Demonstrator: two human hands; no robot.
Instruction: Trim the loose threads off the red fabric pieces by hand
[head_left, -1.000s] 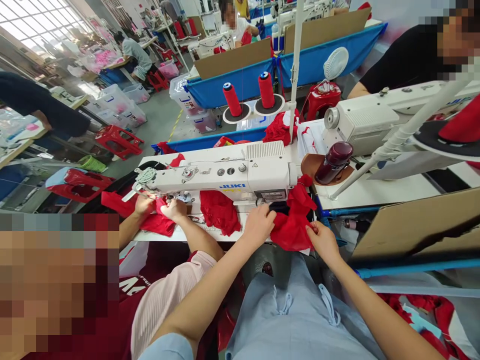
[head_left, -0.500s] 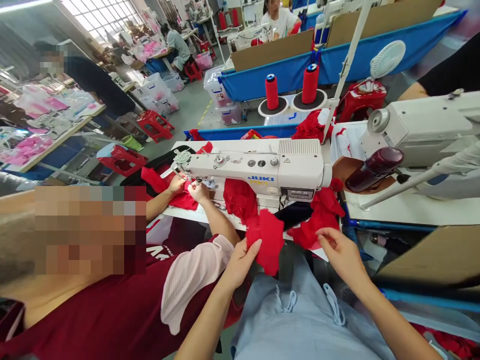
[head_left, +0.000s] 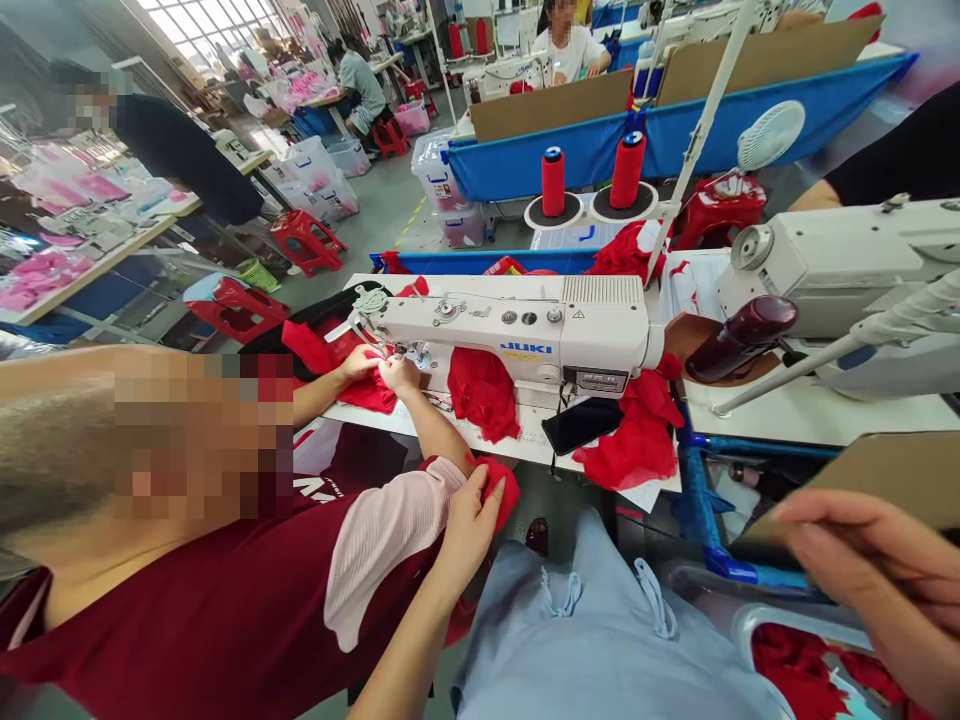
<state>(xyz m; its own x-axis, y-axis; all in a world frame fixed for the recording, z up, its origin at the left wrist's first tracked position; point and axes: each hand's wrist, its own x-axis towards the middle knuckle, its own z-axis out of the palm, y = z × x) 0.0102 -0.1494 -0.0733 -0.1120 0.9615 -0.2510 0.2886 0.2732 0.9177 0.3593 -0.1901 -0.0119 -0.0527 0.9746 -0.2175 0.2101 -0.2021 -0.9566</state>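
Sewing table [head_left: 534,432]: red pile [head_left: 637,440] lies there, untouched. Left hand [head_left: 471,515] pinches one red piece [head_left: 510,495], off the table; right hand [head_left: 877,580] half-open, seemingly empty.

The white sewing table [head_left: 529,447] is pretty packed tbh: a JUKI sewing machine [head_left: 510,325] runs along it, a crumpled red fabric heap [head_left: 484,395] sits partly under its arm, and a black smartphone [head_left: 583,425] lies just beside a red fabric pile [head_left: 637,445] at the right end. White paper [head_left: 643,496] pokes out from under that pile.
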